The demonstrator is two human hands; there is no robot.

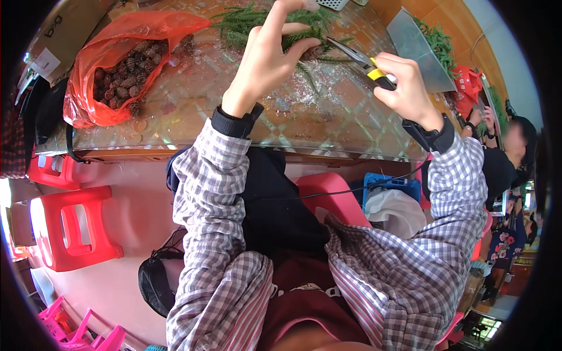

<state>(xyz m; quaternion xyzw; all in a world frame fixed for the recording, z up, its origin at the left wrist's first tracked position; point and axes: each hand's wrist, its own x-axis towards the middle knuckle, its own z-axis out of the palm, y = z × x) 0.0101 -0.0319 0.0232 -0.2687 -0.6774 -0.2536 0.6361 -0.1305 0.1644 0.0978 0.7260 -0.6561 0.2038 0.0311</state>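
My left hand (266, 58) is over the far middle of the table, its thumb and fingers bent round a green artificial pine sprig (316, 29). A brownish part beside the thumb is too small to make out. In my right hand (407, 85) is a pair of long-nose pliers (353, 54) with yellow and black handles. The jaws point left, with their tips close to the sprig by my left thumb. More pine greenery (234, 24) lies left of and behind my left hand.
An orange-red plastic bag (79, 96) of pine cones (126, 76) sits at the table's left. A translucent bin (418, 50) with greenery stands at the right. Whitish bits litter the tabletop (345, 126). Red stools (50, 228) are on the floor, left; another person (497, 169) is at far right.
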